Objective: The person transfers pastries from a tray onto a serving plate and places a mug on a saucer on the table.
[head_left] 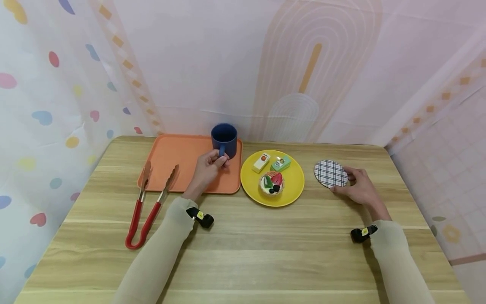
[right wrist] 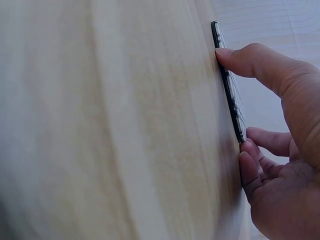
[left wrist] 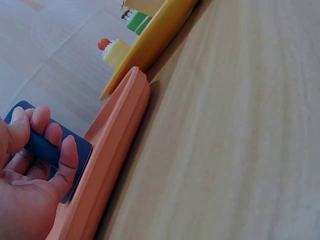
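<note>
A dark blue mug (head_left: pixel 224 141) stands at the right end of the orange tray (head_left: pixel 178 147). My left hand (head_left: pixel 210 168) holds it by the handle; the left wrist view shows the fingers curled round the handle (left wrist: pixel 42 148). Over on the right, a round plaid coaster (head_left: pixel 329 173) lies on the table, its dark underside edge visible in the right wrist view. With thumb and fingers at its right and near edges, my right hand (head_left: pixel 358 185) grips the coaster (right wrist: pixel 231 90).
Between the hands sits a yellow plate (head_left: pixel 292 190) bearing two small cake pieces (head_left: pixel 261 162) and a fruit tart (head_left: pixel 271 183). Red-handled tongs (head_left: pixel 146 223) lie spread at the left, their tips over the tray. A patterned curtain (head_left: pixel 212 63) hangs behind the wooden table (head_left: pixel 273 253).
</note>
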Tool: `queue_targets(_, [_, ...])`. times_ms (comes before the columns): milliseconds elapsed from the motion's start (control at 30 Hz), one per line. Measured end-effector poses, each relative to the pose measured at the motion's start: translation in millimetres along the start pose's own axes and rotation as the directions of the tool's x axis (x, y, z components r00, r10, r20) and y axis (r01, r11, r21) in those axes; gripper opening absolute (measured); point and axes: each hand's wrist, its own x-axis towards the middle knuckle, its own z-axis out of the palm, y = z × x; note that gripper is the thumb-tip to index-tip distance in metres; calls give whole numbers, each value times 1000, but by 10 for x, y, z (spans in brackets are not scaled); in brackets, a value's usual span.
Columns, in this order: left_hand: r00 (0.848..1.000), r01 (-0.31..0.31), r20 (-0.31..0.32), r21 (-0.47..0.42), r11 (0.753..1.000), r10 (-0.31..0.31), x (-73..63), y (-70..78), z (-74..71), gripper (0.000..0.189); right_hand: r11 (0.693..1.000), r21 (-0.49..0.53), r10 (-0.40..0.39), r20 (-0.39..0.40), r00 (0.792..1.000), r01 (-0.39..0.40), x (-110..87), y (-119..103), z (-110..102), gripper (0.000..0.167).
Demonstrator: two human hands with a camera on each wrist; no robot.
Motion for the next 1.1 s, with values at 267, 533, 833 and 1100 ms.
queue_targets(267, [1000,-23,13,13,1000,23,-60,80,-38,17,1000,8,-5,-7,1000,5,-1,-11,11,96])
queue_targets(533, [996,-84,36,-15,996,84,-121,190,-41,21,1000,10,-8,-8,1000,8,-2,0,21,95])
queue_targets(833, [993,-105,60,0,994,105,-192,358,35,22,1000,17,-8,2,1000,8,-8,2,11,95])
queue_targets(1100, [984,-151,92,-9,989,151,-224,439,74,22,1000,18,-19,0,1000,19,6,16,15,94])
